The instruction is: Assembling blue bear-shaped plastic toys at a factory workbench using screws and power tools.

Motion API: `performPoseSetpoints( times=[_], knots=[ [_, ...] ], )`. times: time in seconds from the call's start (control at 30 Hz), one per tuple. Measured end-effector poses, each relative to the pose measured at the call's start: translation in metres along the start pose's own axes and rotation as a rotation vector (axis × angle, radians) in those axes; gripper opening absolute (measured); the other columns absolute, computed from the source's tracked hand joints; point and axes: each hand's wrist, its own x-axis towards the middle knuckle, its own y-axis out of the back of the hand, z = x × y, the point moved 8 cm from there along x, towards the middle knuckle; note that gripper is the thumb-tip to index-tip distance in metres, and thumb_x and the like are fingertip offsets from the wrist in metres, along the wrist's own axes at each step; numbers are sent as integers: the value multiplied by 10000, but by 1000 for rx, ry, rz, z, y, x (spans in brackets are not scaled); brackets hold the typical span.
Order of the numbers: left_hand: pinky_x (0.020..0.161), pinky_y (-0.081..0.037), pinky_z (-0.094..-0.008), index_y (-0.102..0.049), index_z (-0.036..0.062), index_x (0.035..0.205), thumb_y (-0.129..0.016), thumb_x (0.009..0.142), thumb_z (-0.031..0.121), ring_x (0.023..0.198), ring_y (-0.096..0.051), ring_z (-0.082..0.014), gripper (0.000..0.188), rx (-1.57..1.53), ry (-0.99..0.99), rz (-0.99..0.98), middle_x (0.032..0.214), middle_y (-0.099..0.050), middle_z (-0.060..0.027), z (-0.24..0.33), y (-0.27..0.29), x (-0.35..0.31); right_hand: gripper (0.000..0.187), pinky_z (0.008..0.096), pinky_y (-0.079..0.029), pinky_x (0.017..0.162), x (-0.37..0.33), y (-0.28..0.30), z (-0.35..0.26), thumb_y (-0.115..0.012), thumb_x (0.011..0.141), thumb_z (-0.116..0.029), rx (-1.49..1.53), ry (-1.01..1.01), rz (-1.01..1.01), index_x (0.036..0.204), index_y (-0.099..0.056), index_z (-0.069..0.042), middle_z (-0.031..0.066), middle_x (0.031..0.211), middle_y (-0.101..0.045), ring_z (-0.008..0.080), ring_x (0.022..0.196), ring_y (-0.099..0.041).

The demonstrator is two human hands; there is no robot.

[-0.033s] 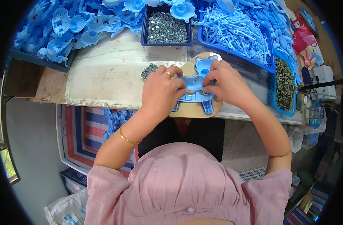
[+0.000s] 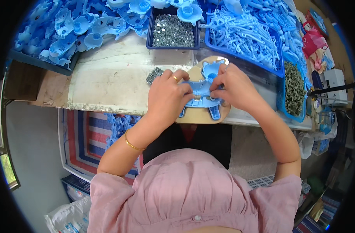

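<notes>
A light-blue plastic shell (image 2: 202,88), shaped like an animal with a round head part and two legs, lies hollow side up on a tan rounded board (image 2: 195,116). Bent fingers of my left hand (image 2: 167,93) close on the shell's left side, thumb and forefinger near its middle. From the right, my right hand (image 2: 235,85) pinches the shell between body and head. Its fingertips and any small part in them are partly hidden. A small metallic piece (image 2: 197,97) sits in the shell between both hands. Beside my left knuckles is a pile of small grey metal parts (image 2: 154,73).
Beyond the board stand a dark blue tray (image 2: 172,47) of small metal parts and a blue basket (image 2: 243,68) of thin blue plastic pieces. A blue tray (image 2: 294,116) of screws is at right. Blue shells (image 2: 94,39) heap up at far left.
The view has shifted very slightly. Both hands stay on the blue plastic shell in nearly the same pose.
</notes>
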Motion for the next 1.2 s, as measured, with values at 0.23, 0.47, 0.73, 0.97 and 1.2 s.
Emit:
performPoseSetpoints(
  times=[0.23, 0.47, 0.73, 0.97, 1.2],
  knots=[
    [798, -458, -380, -752, 129, 836, -822, 738, 232, 953, -589, -223, 159, 21, -7, -59, 1013, -642, 3, -2, 0, 4, 310, 369, -540, 816, 30, 59, -43, -794, 806, -125, 217, 97, 378, 1089, -688, -53, 115, 957, -663, 276, 895, -675],
    [751, -521, -419, -733, 100, 910, -750, 841, 274, 911, -633, -295, 188, 98, 123, -25, 857, -695, -72, -44, 30, 44, 602, 407, -504, 951, 64, 135, -98, -654, 897, -35, -223, 283, 1228, 1437, -397, 32, 211, 1328, -519, 333, 1185, -573],
    [793, -527, -423, -755, 127, 838, -776, 812, 351, 988, -648, -279, 226, 411, 118, -46, 879, -712, -67, -120, 6, 114, 779, 338, -563, 833, 93, 153, -86, -762, 801, 5, 712, 75, 1103, 1443, -321, 15, 191, 1381, -423, 246, 1034, -631],
    [828, -512, -430, -754, 137, 876, -765, 811, 332, 1039, -643, -279, 205, 304, 36, -142, 893, -739, -57, -124, -10, 125, 506, 261, -503, 710, 93, 142, -74, -841, 768, -102, 679, 106, 743, 1190, -582, 4, 33, 921, -622, 110, 810, -613],
    [756, -554, -460, -719, 81, 902, -713, 858, 234, 853, -693, -358, 159, 47, 188, -15, 868, -735, -98, -128, 5, 118, 381, 253, -497, 638, 87, 134, -60, -831, 798, -131, 559, -36, 641, 1077, -605, -3, 44, 819, -635, 113, 703, -619]
  ],
)
